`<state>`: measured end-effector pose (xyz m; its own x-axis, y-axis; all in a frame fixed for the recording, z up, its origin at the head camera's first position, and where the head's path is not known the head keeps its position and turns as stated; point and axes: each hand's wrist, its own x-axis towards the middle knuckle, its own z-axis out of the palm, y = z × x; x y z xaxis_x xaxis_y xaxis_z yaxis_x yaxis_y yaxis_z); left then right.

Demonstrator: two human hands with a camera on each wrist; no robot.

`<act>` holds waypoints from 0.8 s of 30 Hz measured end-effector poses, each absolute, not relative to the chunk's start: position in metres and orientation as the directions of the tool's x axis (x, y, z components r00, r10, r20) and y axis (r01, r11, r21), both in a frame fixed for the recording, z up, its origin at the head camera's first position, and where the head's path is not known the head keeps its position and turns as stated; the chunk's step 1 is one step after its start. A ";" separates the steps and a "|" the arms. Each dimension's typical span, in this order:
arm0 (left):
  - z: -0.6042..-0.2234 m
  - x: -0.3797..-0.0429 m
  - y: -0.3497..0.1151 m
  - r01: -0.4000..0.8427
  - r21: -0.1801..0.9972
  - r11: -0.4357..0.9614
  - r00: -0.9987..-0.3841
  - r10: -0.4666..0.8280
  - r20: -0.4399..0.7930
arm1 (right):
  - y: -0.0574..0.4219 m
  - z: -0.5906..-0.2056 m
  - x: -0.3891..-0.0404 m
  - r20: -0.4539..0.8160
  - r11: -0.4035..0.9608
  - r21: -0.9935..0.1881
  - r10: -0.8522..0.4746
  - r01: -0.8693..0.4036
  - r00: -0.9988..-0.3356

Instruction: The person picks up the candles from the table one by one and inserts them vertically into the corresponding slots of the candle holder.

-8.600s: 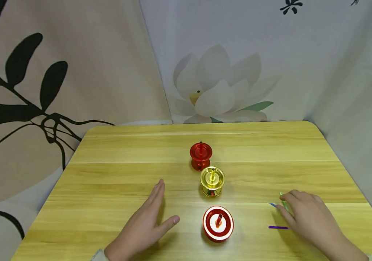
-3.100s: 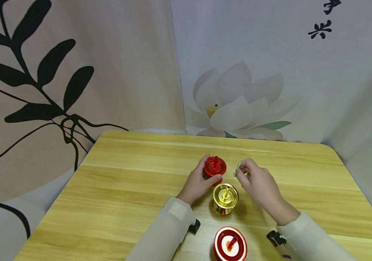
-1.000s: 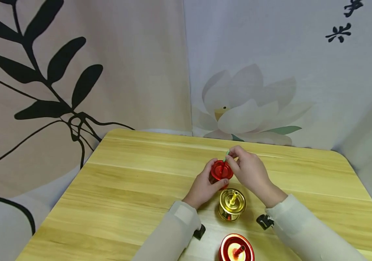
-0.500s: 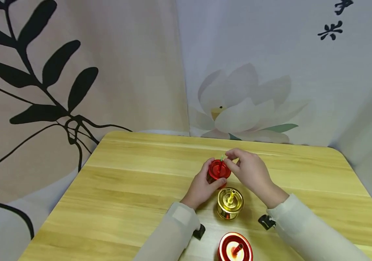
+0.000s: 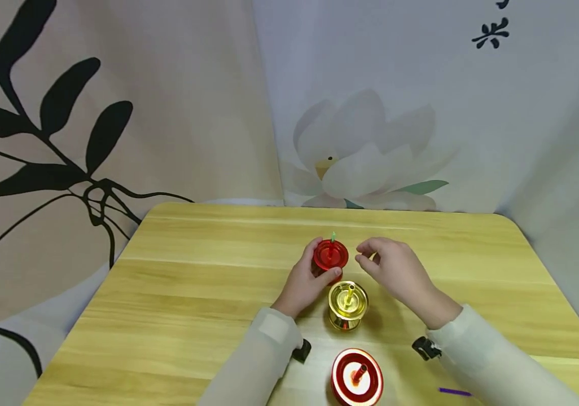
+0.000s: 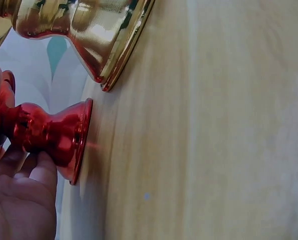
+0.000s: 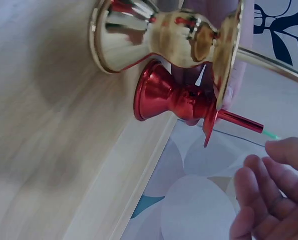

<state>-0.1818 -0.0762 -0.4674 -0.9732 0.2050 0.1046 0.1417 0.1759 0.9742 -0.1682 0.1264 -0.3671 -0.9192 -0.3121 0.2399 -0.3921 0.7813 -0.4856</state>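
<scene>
My left hand (image 5: 301, 286) grips the far red candle holder (image 5: 331, 256) round its side. In the left wrist view, fingers (image 6: 43, 175) touch the waist of this shiny holder, and its flared foot is near the tabletop. A thin green stick (image 5: 333, 237) pokes up from the holder's central tube; the right wrist view shows its tip (image 7: 270, 135) past the tube's end. My right hand (image 5: 400, 273) hovers just right of the holder, fingers loosely bent, holding nothing. Nearer stands a gold candle holder (image 5: 347, 305), upright, with its own tube.
Closest to me is another red holder (image 5: 357, 376) with a white-looking dish. A purple stick (image 5: 455, 391) lies by the right sleeve, partly hidden. The wooden table (image 5: 193, 282) ends at a printed curtain (image 5: 193, 101) behind.
My left hand reached over and took hold of the far red holder. My right hand picked up the green stick, brought it to the tube, let it go and drew back right.
</scene>
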 end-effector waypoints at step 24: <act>-0.466 -0.186 -0.077 0.103 0.966 0.237 -0.979 0.195 0.057 | 0.185 -0.392 -0.126 0.037 0.842 -0.407 -0.372 -0.354 -0.928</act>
